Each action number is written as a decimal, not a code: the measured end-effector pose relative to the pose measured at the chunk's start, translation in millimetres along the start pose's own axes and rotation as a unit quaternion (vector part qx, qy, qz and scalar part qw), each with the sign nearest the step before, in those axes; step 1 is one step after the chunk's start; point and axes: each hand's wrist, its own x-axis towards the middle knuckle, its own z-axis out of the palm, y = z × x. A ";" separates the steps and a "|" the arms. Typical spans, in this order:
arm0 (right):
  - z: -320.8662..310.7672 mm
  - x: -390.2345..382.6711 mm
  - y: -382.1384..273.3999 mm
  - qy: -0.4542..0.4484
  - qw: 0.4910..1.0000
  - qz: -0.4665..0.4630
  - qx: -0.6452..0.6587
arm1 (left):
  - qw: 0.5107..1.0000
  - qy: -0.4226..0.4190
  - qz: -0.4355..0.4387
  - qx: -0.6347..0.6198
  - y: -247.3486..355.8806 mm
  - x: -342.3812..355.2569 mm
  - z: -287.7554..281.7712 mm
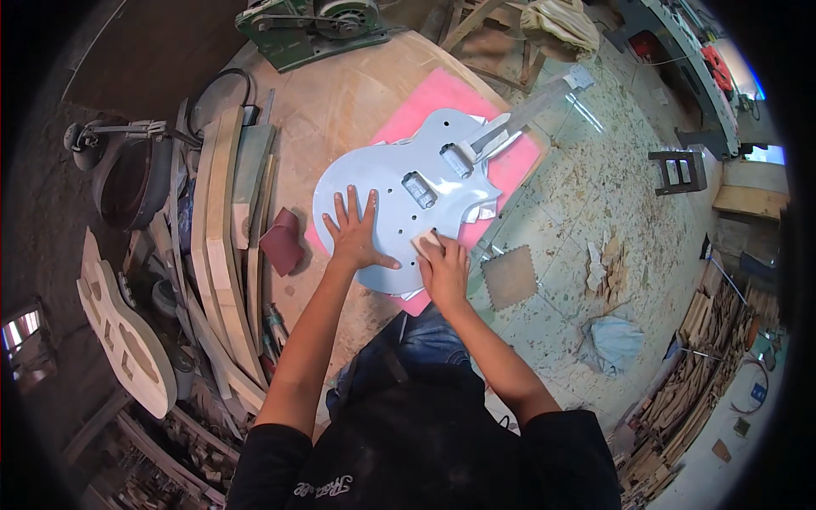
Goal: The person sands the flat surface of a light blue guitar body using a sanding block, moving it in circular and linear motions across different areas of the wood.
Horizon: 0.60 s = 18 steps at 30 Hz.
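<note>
A pale grey-blue electric guitar body [399,161] with two pickup cavities and several holes lies on a pink foam sheet [514,161], its neck [535,106] pointing to the upper right. My left hand [355,240] rests with fingers spread on the lower-left part of the body. My right hand [446,265] grips a small beige block [423,240] against the body's surface, near its lower-right edge. A folded piece of dark red paper, like sandpaper [282,242], lies left of the foam on the wooden bench [314,98].
Wood boards [223,229] and an unfinished guitar body [127,336] crowd the left. A green machine [289,38] stands at the back, beside a wooden frame [480,47]. The chip-strewn tiled floor [620,221] holds a small black stand [677,170], a cloth [616,340] and piled offcuts [688,382].
</note>
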 end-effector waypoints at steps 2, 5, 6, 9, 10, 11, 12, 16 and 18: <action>-13.6 8.3 8.7 -0.075 0.996 -0.036 0.029 | 1.000 0.006 -0.003 -0.001 -2.3 -1.3 0.2; -24.8 75.3 59.3 0.007 0.998 0.047 -0.040 | 1.000 0.003 -0.007 0.011 4.8 -0.8 -2.7; -27.3 83.9 61.2 0.006 0.998 0.045 -0.039 | 1.000 0.004 -0.010 0.011 6.4 -0.6 -2.8; -18.5 77.8 52.1 0.031 0.991 0.119 -0.058 | 1.000 0.012 -0.012 0.016 11.1 0.6 -5.3; -5.6 52.0 37.1 0.007 0.996 0.085 -0.037 | 0.999 0.011 -0.020 0.026 10.5 0.2 -6.3; 0.4 25.1 22.6 -0.019 0.998 0.052 -0.018 | 0.999 0.006 -0.027 0.034 10.3 -0.7 -5.1; -5.6 5.7 7.9 -0.049 0.999 0.002 0.012 | 0.999 0.007 -0.034 0.031 8.2 -2.9 -3.4; -20.1 33.1 38.7 -0.113 0.989 -0.092 -0.024 | 0.999 0.017 -0.041 0.030 11.5 -3.8 -6.7; -29.2 81.9 66.6 -0.058 0.998 -0.025 -0.031 | 0.998 0.016 -0.051 0.028 13.7 -7.2 -1.2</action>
